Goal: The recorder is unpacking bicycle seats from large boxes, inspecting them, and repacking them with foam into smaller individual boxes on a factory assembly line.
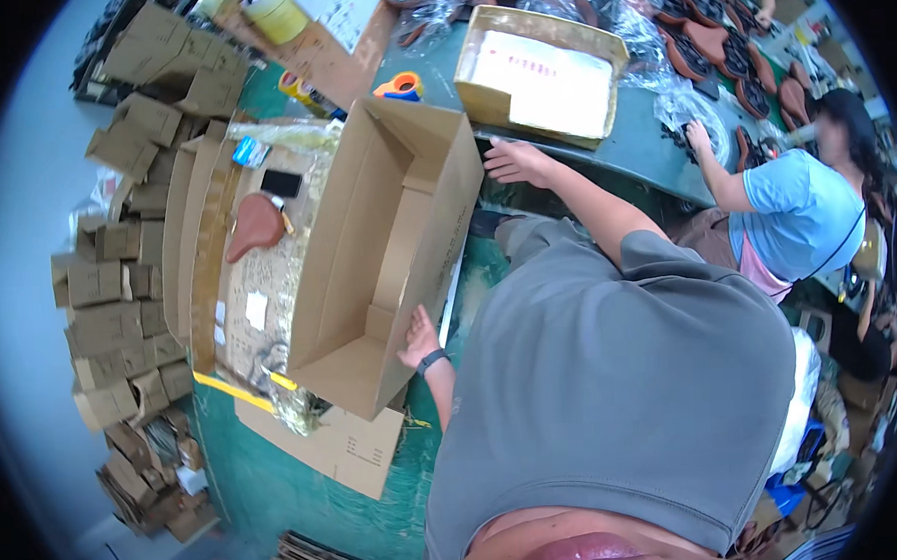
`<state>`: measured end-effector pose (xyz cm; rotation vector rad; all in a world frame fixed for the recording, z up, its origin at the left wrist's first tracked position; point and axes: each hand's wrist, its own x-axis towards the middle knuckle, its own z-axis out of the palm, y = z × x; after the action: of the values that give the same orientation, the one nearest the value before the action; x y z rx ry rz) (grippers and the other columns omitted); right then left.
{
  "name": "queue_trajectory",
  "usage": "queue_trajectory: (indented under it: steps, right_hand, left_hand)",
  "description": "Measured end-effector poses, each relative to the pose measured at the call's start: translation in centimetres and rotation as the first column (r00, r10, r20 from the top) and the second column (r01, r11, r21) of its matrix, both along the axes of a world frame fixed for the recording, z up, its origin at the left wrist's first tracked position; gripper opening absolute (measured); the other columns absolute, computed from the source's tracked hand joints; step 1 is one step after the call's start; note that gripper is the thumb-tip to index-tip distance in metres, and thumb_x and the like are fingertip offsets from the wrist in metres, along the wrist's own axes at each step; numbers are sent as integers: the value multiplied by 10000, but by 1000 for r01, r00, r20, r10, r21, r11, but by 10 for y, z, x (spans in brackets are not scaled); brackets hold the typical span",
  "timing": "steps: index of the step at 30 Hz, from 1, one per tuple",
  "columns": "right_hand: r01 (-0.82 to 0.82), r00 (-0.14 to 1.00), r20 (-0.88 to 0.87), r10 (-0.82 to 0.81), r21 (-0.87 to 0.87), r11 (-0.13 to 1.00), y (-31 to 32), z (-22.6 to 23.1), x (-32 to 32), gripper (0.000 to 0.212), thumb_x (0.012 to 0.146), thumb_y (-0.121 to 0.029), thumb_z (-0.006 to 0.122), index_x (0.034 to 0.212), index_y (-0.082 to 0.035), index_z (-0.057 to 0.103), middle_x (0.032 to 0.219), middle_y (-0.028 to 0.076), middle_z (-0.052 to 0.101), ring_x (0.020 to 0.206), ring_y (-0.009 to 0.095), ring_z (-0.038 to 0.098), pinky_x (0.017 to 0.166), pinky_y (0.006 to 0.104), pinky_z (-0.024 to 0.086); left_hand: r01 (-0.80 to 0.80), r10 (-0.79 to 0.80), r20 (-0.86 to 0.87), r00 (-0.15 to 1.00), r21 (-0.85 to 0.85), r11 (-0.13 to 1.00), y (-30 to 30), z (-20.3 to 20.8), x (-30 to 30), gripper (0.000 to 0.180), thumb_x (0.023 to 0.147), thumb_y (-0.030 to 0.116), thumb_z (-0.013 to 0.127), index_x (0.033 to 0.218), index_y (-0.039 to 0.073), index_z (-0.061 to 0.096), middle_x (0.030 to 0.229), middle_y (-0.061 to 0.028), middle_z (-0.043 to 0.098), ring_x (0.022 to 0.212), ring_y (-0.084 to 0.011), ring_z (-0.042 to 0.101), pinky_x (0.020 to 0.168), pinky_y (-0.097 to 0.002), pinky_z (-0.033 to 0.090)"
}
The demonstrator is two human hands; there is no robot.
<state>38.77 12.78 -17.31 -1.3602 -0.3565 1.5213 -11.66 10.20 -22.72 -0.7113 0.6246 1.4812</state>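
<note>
A large open cardboard box (436,230) stands tilted in front of me, its top flaps spread and its bare inside showing. My left hand (418,338), with a dark watch on the wrist, lies with stretched fingers against the box's near side. By the box's right end is my right hand (521,164), its fingers apart and nothing in them. I cannot tell whether it touches the cardboard. Beyond the box, a brown bicycle saddle (256,225) and a black phone (282,182) lie on a worn surface.
A tape dispenser (400,86) and a carton holding white sheets (545,81) sit on the table. To the right, a co-worker in a light blue top (796,205) handles small dark items beside many saddles (713,43). Stacked cardboard boxes (121,334) line the left wall.
</note>
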Motion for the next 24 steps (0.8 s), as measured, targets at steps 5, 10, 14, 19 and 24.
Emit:
queue_trajectory:
  steps: [5,10,14,19,24]
  right_hand:
    - [773,621,196,-759,8,634,-74,-41,143,333,1091,-218,636,1322,17,688,1048,109,760,862,172,731,729,284,599]
    - [855,249,500,-829,289,431,-101,-76,374,381,989,-235,733,1248,45,735,965,117,791,837,187,739,738,323,587]
    - [706,-5,835,-550,392,589,-24,-62,535,554,890,-338,805,1245,77,715,1113,235,780,1053,387,750,943,457,583]
    - [683,98,986,-134,32,730,47,-92,661,605,822,-379,836,1231,53,726,1299,255,730,1198,465,687,1029,521,561]
    - [694,222,975,16,-169,700,76,-72,689,516,781,-413,849,1109,-17,805,1178,237,781,1126,426,734,1014,520,572]
  left_hand:
    - [350,-341,-79,937,189,918,-11,-4,86,706,1118,526,422,1705,154,304,1757,-111,375,1607,-393,362,1306,-610,311]
    - [804,-708,-447,547,43,593,10,33,183,591,1119,453,504,1614,132,456,1648,-126,527,1477,-315,535,1230,-539,435]
    - [888,-768,-600,222,-200,414,49,61,302,551,1140,396,509,1620,129,460,1601,-123,570,1402,-292,593,1190,-489,473]
    - [949,-565,-809,-164,-285,134,117,127,495,583,1130,316,592,1634,66,440,1553,-152,604,1372,-282,621,1170,-445,482]
    - [953,-403,-870,-283,-303,-15,154,159,664,610,1104,241,651,1634,34,429,1545,-167,601,1388,-270,609,1165,-415,475]
